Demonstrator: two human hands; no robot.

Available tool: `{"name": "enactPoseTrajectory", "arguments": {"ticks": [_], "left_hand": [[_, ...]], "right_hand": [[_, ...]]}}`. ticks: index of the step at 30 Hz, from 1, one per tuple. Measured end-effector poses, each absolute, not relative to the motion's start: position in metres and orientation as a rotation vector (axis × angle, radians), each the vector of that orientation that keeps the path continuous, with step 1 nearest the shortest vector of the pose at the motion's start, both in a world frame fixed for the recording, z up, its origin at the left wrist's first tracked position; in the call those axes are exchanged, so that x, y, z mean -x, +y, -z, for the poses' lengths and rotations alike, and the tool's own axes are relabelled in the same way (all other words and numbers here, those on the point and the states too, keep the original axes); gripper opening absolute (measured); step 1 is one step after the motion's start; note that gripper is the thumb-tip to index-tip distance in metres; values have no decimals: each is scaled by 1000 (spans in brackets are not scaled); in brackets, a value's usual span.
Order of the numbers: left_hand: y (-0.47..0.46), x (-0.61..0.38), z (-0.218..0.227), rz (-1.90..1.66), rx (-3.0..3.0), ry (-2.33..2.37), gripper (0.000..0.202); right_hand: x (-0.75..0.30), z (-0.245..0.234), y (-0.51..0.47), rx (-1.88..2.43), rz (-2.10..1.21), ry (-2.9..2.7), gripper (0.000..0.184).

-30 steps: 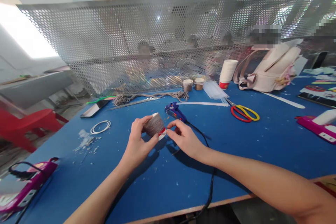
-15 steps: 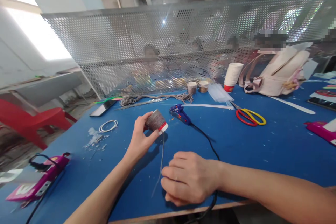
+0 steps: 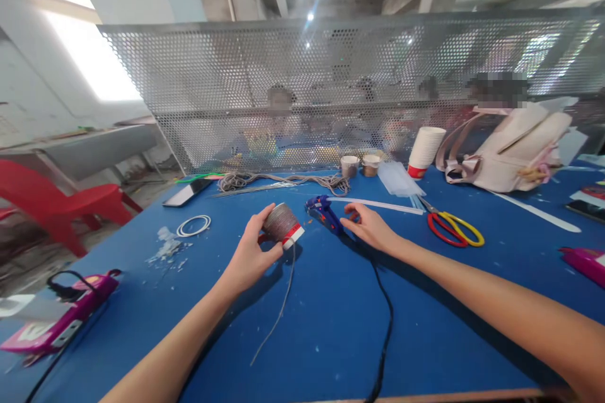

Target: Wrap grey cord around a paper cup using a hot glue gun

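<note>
My left hand (image 3: 250, 252) grips a paper cup (image 3: 282, 225) wound with grey-brown cord, tilted on its side just above the table. A red and white band shows at one end of the cup. From that end a loose tail of cord (image 3: 286, 296) hangs down across the blue tabletop. Beside the handle of a blue hot glue gun (image 3: 325, 214), my right hand (image 3: 371, 227) has its fingers curved and apart; whether the fingertips touch the handle I cannot tell. A long clear glue stick (image 3: 378, 204) sticks out of the gun's back.
Red-and-yellow scissors (image 3: 456, 230), stacked paper cups (image 3: 426, 151), two small wrapped cups (image 3: 350, 166) and a cord bundle (image 3: 246, 182) lie farther back. A pink backpack (image 3: 510, 151) stands at right. A purple power strip (image 3: 66, 315) sits left. The gun's black cable (image 3: 388, 321) crosses the front.
My right hand has moved forward from the table's front, away from the cord tail, to the glue gun, its closed fingers now parted. My left hand still holds the wrapped cup.
</note>
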State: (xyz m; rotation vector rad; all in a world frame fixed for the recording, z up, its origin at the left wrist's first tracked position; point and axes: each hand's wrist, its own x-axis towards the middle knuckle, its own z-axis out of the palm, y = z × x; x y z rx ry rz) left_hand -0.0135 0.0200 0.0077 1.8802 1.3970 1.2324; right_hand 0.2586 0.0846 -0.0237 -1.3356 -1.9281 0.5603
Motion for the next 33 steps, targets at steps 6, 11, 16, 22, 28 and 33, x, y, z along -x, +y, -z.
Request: {"name": "enactPoseTrajectory", "arguments": {"ticks": [6, 11, 16, 22, 28, 33], "left_hand": [[18, 14, -2, -1112, -1802, 1507, 69], [15, 14, -1, -1033, -1803, 1602, 60], [10, 15, -2, -1058, -1848, 1642, 49], [7, 21, 0, -1035, -2078, 1640, 30], [4, 24, -3, -978, -2155, 1662, 25], [0, 15, 1, -1144, -2189, 1638, 24]], "right_hand": [[-242, 25, 126, 1316, -877, -1947, 34], [-229, 21, 134, 1270, -1023, -1974, 32], [-222, 19, 132, 1197, -834, -2123, 26], [-220, 24, 125, 1110, -824, -2162, 17], [-220, 22, 102, 1092, -1099, -1890, 13], [-212, 12, 68, 877, -1447, -1675, 12]]}}
